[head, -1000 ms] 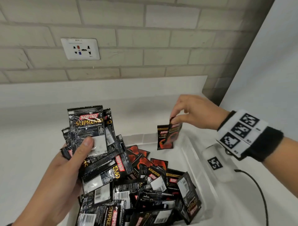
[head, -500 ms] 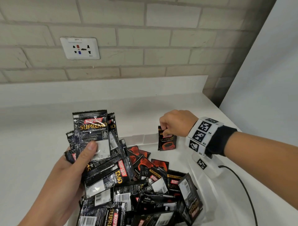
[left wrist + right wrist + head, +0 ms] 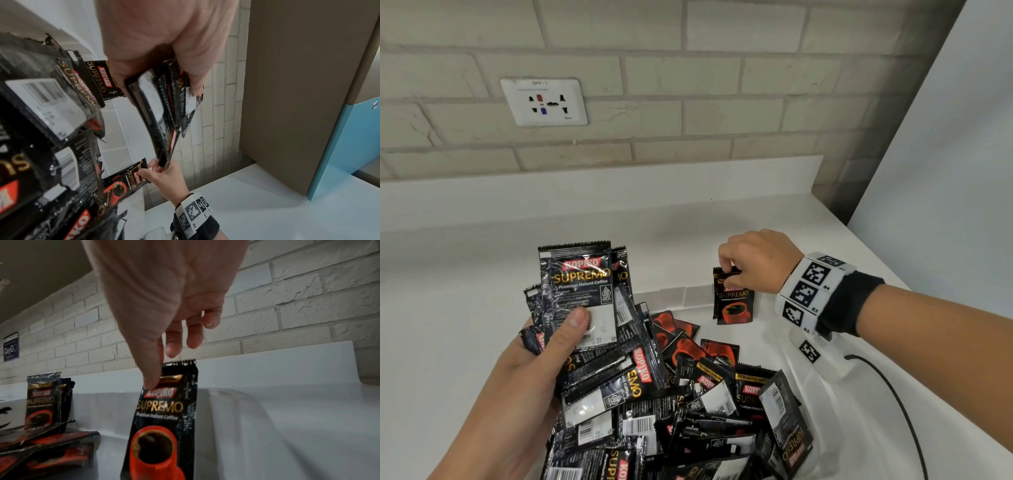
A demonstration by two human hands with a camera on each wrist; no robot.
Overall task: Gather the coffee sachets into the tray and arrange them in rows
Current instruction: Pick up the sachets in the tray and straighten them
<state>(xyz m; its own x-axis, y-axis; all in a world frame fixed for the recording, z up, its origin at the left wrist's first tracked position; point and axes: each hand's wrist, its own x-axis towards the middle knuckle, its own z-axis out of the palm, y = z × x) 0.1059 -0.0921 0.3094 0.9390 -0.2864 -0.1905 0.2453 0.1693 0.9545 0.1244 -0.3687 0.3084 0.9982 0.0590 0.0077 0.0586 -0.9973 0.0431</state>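
Black Kopiko Supremo coffee sachets fill the near part of a clear plastic tray (image 3: 812,383) in a loose pile (image 3: 709,394). My left hand (image 3: 541,349) grips a fanned bundle of sachets (image 3: 582,291) above the pile's left side; the left wrist view shows the bundle (image 3: 162,104) edge-on between thumb and fingers. At the tray's far end my right hand (image 3: 755,262) pinches the top of an upright sachet (image 3: 734,303), another sachet standing just behind it. In the right wrist view the thumb presses the sachet's (image 3: 164,412) front and the fingers reach behind its top edge.
The tray sits on a white counter (image 3: 448,308) against a low white backsplash and a brick wall with a socket plate (image 3: 544,102). A white panel (image 3: 945,171) rises on the right. A black cable (image 3: 890,390) runs from my right wrist across the counter.
My right hand has come down and to the left, lowering its sachet until it stands upright at the tray's far end. The left hand's bundle has barely moved.
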